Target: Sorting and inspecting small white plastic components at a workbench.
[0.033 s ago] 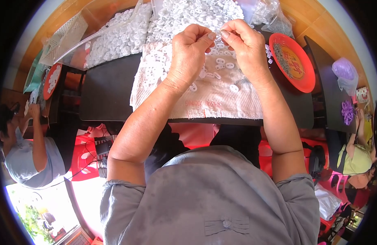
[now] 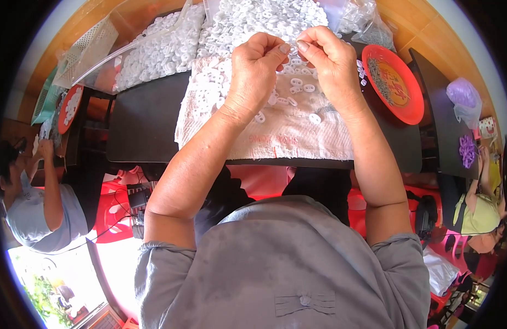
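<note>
**Small white rings worked between two hands over a cloth**

Nearest the camera, a grey shirt fills the lower view, and both bare forearms are raised from it toward the table. The left hand and the right hand are brought together above a white cloth spread on the dark table. The grip of each hand is pinched shut, thumb to forefinger, fingertips nearly touching; something tiny seems held there, but what cannot be told. Loose white rings are scattered on the cloth just beneath the hands. Further off, a large heap of white rings is piled. To the right a red plate is set, and a clear bag to the left.
</note>
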Motion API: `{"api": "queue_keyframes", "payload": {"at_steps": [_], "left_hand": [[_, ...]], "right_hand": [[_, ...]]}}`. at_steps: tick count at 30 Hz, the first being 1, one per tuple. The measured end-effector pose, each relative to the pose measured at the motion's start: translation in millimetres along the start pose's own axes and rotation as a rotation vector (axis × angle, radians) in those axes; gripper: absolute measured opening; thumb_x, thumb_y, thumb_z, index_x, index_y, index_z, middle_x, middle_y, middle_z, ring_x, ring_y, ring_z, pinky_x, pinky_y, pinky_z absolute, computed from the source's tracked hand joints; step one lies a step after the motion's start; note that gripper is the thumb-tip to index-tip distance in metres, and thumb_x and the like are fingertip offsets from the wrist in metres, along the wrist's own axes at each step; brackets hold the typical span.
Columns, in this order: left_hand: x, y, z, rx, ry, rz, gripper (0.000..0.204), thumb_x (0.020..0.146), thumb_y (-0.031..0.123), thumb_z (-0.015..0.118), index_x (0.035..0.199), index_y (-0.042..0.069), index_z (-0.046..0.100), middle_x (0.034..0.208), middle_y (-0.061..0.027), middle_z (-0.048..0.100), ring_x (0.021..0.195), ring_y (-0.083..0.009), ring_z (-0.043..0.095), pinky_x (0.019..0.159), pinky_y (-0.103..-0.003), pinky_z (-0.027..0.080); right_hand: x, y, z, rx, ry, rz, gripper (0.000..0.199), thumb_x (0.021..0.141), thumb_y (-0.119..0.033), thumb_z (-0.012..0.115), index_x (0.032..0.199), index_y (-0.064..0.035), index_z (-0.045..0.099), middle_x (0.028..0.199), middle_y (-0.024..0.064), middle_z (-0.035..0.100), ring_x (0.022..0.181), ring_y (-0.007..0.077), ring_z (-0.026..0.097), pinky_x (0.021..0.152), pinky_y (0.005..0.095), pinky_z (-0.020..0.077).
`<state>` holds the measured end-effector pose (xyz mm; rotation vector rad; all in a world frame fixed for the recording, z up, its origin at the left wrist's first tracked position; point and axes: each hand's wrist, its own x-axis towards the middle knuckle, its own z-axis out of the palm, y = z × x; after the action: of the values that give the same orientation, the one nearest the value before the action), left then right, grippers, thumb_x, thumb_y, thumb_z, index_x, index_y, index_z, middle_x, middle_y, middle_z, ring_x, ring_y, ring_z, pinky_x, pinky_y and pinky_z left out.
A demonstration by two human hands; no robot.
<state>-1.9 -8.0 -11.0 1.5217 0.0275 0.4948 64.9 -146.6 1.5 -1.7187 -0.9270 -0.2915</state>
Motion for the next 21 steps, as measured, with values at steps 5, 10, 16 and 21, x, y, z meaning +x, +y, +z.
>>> {"api": "queue_keyframes", "payload": {"at_steps": [5, 10, 16, 21], "left_hand": [[1, -2, 0, 0.025, -0.003, 0.022, 0.013, 0.093, 0.012, 0.061, 0.094, 0.0, 0.063, 0.076, -0.0029, 0.063, 0.065, -0.0063, 0.055, 0.052, -0.02, 0.042], [1, -3, -1, 0.046, 0.023, 0.027, 0.014, 0.087, 0.009, 0.064, 0.09, -0.004, 0.063, 0.073, -0.0067, 0.064, 0.067, -0.0113, 0.057, 0.063, -0.026, 0.048], [1, -11, -5, 0.25, 0.023, 0.092, 0.011, 0.09, 0.01, 0.062, 0.089, 0.0, 0.063, 0.071, -0.0005, 0.058, 0.06, -0.0056, 0.051, 0.05, -0.02, 0.04], [2, -10, -6, 0.137, 0.033, -0.036, 0.011, 0.087, 0.009, 0.062, 0.085, -0.002, 0.064, 0.069, -0.0032, 0.06, 0.059, -0.0084, 0.053, 0.051, -0.023, 0.042]], "right_hand": [[1, -2, 0, -0.009, -0.012, -0.002, 0.006, 0.086, -0.004, 0.064, 0.088, -0.0009, 0.059, 0.072, 0.0064, 0.064, 0.064, 0.0131, 0.058, 0.06, 0.0275, 0.0463], [0, -2, 1, -0.035, -0.024, -0.034, 0.005, 0.085, -0.001, 0.062, 0.088, -0.0006, 0.058, 0.072, 0.0078, 0.063, 0.064, 0.0158, 0.059, 0.06, 0.0285, 0.0467], [-4, 7, 7, -0.07, -0.058, -0.08, 0.004, 0.091, -0.005, 0.059, 0.091, -0.0017, 0.06, 0.072, -0.0015, 0.059, 0.064, 0.005, 0.053, 0.058, 0.0207, 0.0445], [-7, 5, 12, 0.066, -0.097, 0.141, 0.004, 0.09, -0.004, 0.058, 0.092, -0.0029, 0.061, 0.071, -0.0025, 0.059, 0.063, 0.0049, 0.053, 0.057, 0.0204, 0.0441]]}}
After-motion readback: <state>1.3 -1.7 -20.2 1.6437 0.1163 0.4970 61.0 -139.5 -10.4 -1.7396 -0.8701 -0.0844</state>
